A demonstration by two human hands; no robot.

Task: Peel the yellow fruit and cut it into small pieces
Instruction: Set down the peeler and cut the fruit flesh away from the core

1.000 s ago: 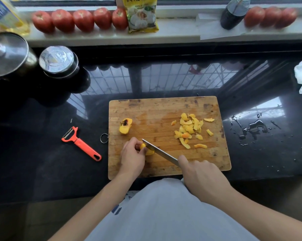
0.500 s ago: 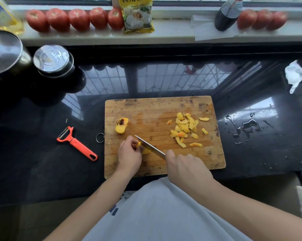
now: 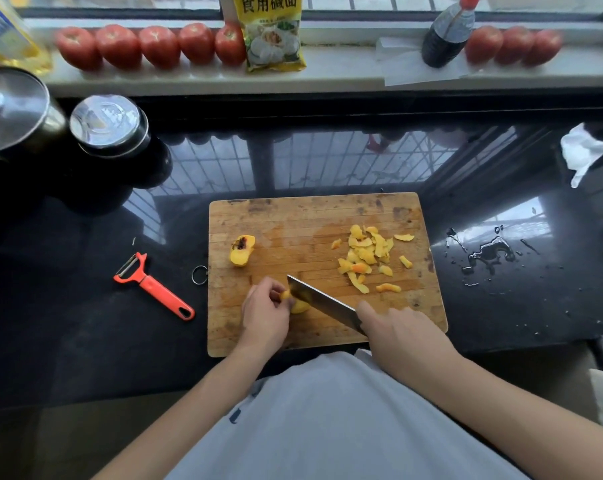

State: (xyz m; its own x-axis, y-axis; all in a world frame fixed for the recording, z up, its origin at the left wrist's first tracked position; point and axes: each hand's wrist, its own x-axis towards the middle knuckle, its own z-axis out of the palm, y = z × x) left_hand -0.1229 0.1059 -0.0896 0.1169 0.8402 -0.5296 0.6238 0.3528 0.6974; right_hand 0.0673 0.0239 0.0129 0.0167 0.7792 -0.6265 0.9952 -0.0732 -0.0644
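Compared with a second ago, the knife sits a touch further toward the left hand, with its blade angled down into the yellow fruit piece instead of resting across it, and the right hand has slid in closer along the wooden cutting board. Left hand is curled over, fingertips pinching the small fruit chunk near the board's front edge; right hand is wrapped tight around the knife handle, which is hidden under the palm, so only the flat grey steel blade shows. Board is a rectangular block of pale, scarred wood with dark stains along the far edge and a little metal ring on its left side. Another chunk of fruit, rounded, with a dark pit hollow, lies on the board's left part, same spot as before. Peel scraps, thin curly yellow-orange strips, are heaped on the right half and look unchanged. Off the board to the left, an orange plastic peeler lies on the glossy black desk, not moved. Water drops are puddled on the desk at right. Along the white sill sits a row of smooth red tomatoes, a yellow packet and a dark bottle. Two shiny metal lids top dark pots at far left.
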